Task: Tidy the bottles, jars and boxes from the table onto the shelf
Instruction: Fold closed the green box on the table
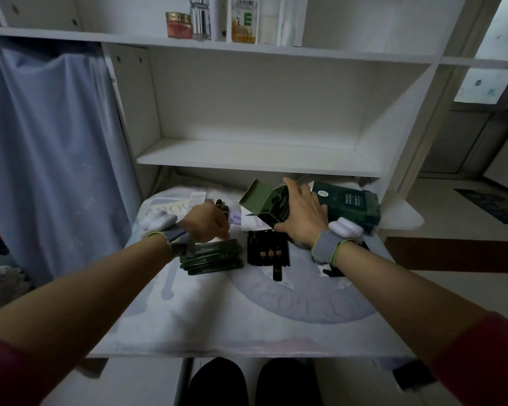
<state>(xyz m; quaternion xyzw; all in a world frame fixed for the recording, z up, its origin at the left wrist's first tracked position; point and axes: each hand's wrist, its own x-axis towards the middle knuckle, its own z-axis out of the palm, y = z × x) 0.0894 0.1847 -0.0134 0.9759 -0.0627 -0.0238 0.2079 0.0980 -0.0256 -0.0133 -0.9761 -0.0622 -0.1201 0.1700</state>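
Note:
My right hand [301, 212] grips a small dark green box [269, 205] with its top flap open, tilted just above the table. My left hand [207, 219] is curled over small dark items [221, 206] near the table's back; what it holds is hidden. A stack of flat dark green packets [214, 256] lies under my left wrist. A black tray of small vials [267, 253] sits in the middle. A larger dark green box [348, 205] stands at the back right. The white shelf [255, 159] above the table is bare.
The upper shelf [335, 52] holds a red jar [179, 24], a silver bottle [200, 19] and a yellow-labelled bottle [245, 20]. A blue curtain [47, 156] hangs at the left. The table [247, 317] has a printed white cloth. My dark shoes [255, 382] show below.

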